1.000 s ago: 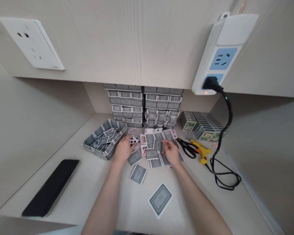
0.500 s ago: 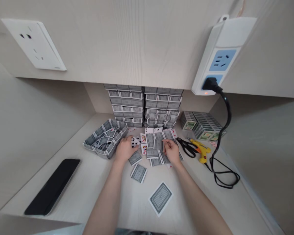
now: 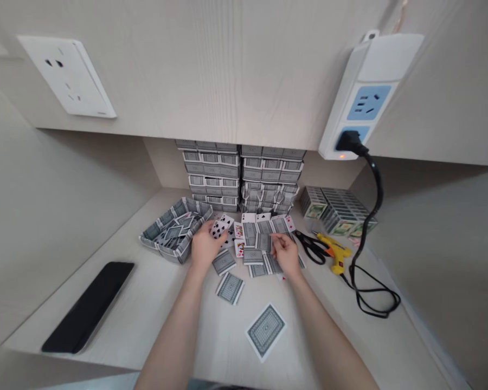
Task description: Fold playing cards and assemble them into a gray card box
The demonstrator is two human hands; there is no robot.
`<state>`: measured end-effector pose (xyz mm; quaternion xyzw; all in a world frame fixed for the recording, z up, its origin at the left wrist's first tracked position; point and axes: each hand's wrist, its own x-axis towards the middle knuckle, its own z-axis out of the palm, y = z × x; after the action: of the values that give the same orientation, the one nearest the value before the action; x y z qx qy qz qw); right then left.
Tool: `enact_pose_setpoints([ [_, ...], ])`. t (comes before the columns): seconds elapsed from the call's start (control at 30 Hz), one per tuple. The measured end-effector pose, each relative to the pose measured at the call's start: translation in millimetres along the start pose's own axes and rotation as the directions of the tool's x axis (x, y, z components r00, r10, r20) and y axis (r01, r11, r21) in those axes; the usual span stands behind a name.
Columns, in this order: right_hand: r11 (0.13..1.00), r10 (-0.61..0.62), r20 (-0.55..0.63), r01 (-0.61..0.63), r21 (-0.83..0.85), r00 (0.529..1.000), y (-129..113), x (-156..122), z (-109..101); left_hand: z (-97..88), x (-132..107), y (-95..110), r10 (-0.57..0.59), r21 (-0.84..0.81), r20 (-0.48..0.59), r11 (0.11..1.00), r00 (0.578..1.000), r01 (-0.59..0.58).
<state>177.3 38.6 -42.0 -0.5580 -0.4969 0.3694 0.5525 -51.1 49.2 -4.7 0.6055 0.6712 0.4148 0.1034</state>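
Observation:
My left hand [image 3: 205, 248] grips a playing card [image 3: 222, 226] with its spade face up, raised at a tilt beside other face-up cards. My right hand [image 3: 285, 251] is closed in a pinch at the right edge of a joined panel of folded playing cards [image 3: 263, 241], mostly with grey backs showing. A few red and black faces show around the panel's rim. Two folded cards lie apart near my left wrist: a nearer one [image 3: 230, 288] and a farther one [image 3: 224, 262]. One flat card [image 3: 265, 331] lies back up between my forearms.
A basket made of cards [image 3: 146, 238] holding folded cards stands at left. Stacked card boxes [image 3: 213, 181] line the back. Scissors [image 3: 312, 248], a yellow glue gun [image 3: 336, 250] with a looping black cord, and boxed decks [image 3: 337, 208] are at right. A black case [image 3: 88, 306] lies front left.
My left hand has picked up a spade card from the face-up cards and tilted it upward. My right hand stays at the panel's edge. The camera view has shifted slightly.

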Motion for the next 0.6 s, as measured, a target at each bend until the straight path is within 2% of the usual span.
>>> enact_pose_setpoints([
  [0.1, 1.0, -0.014, 0.015, 0.014, -0.008, 1.0, -0.2, -0.1, 1.5, 2.4, 4.5, -0.4, -0.1, -0.242, -0.046, 0.966, 0.994, 0.086],
  [0.23, 1.0, -0.013, 0.019, 0.013, -0.005, 1.0, 0.3, 0.1, 3.2, 3.6, 11.5, 0.8, -0.252, -0.566, 0.134, 0.775, 0.958, 0.283],
  [0.3, 1.0, -0.008, 0.026, 0.008, 0.003, 1.0, -0.5, -0.2, 3.5, 3.1, 12.1, 3.7, -0.256, -0.642, 0.214, 0.691, 0.943, 0.333],
  [0.33, 1.0, -0.009, 0.03, 0.009, 0.01, 1.0, -1.5, -0.4, 3.3, 2.9, 11.0, 5.9, -0.235, -0.658, 0.228, 0.678, 0.945, 0.327],
  [0.4, 0.999, -0.017, 0.036, 0.015, 0.042, 0.999, -4.6, -0.8, 1.9, 3.2, 5.6, 12.4, -0.156, -0.641, 0.204, 0.725, 0.966, 0.252],
  [0.47, 0.993, -0.016, 0.051, 0.01, 0.114, 0.999, -8.6, -0.9, -0.7, 5.0, -3.9, 21.0, -0.027, -0.542, 0.093, 0.837, 0.995, 0.073],
  [0.5, 0.986, -0.005, 0.076, -0.008, 0.166, 0.997, -10.7, -0.8, -2.4, 6.5, -9.9, 25.8, 0.073, -0.453, 0.061, 0.891, 0.995, -0.038],
  [0.53, 0.974, 0.014, 0.118, -0.041, 0.224, 0.993, -12.5, -0.6, -4.2, 8.4, -16.2, 30.6, 0.168, -0.351, 0.062, 0.926, 0.984, -0.136],
  [0.6, 0.936, 0.058, 0.234, -0.134, 0.326, 0.97, -15.5, -0.1, -7.3, 12.9, -28.3, 39.1, 0.32, -0.178, 0.098, 0.937, 0.942, -0.3],
])
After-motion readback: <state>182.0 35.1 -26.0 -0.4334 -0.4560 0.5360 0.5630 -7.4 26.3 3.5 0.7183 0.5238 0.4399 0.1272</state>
